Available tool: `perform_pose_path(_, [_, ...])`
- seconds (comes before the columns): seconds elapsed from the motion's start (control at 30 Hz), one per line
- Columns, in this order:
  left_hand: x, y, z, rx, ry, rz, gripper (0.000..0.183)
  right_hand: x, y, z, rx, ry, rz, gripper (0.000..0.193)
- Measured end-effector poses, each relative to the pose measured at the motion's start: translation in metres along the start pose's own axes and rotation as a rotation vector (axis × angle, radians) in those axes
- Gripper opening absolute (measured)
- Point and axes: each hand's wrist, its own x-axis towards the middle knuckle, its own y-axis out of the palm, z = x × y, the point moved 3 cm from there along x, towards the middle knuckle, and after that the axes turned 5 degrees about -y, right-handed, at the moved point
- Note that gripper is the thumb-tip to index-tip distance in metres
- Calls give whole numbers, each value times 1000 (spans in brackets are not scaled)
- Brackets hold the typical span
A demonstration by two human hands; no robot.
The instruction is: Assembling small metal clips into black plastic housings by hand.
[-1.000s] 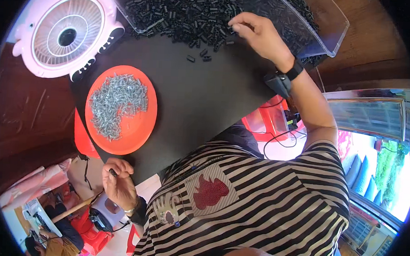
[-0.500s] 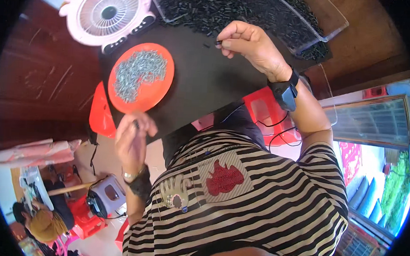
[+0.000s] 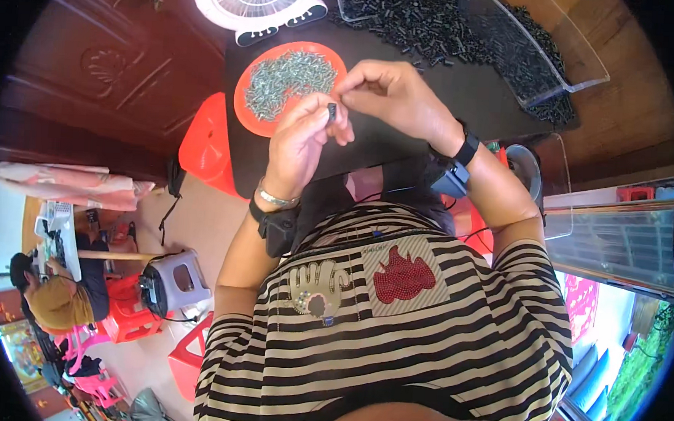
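Note:
My left hand (image 3: 304,136) is raised over the near edge of the red plate, closed on a small black plastic piece (image 3: 331,112) between thumb and fingers. My right hand (image 3: 396,98) meets it from the right, thumb and forefinger pinched together close to the left fingertips. What that pinch holds, if anything, is too small to make out. Behind the hands, the round red plate (image 3: 243,105) bears a heap of small silvery metal pieces (image 3: 287,77), which look like screws. Many short black pieces (image 3: 415,24) lie piled at the back of the dark tabletop (image 3: 465,88).
A pink-and-white fan (image 3: 260,4) stands behind the plate. Clear plastic bins (image 3: 584,82) hold part of the black pile at the back right. A red stool (image 3: 207,144) is beside the table's left edge. Another person (image 3: 58,295) sits far off at the lower left.
My right hand has come from near the black pile toward the plate. My left hand has risen to meet it, still holding a black piece. The whole view has shifted.

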Motion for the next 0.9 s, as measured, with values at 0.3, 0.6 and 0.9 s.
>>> perform_pose_path(0.3, [-7,-8,13,41,-48,-41,25,2,-4,-2,-465,-101,121,12])
perform_pose_path(0.6, [-13,-16,9,196,-20,-81,29,8,11,-11,203,184,17,17])
perform_pose_path(0.9, [-17,-21,9,181,9,-64,30,6,30,-10,301,36,0,16])
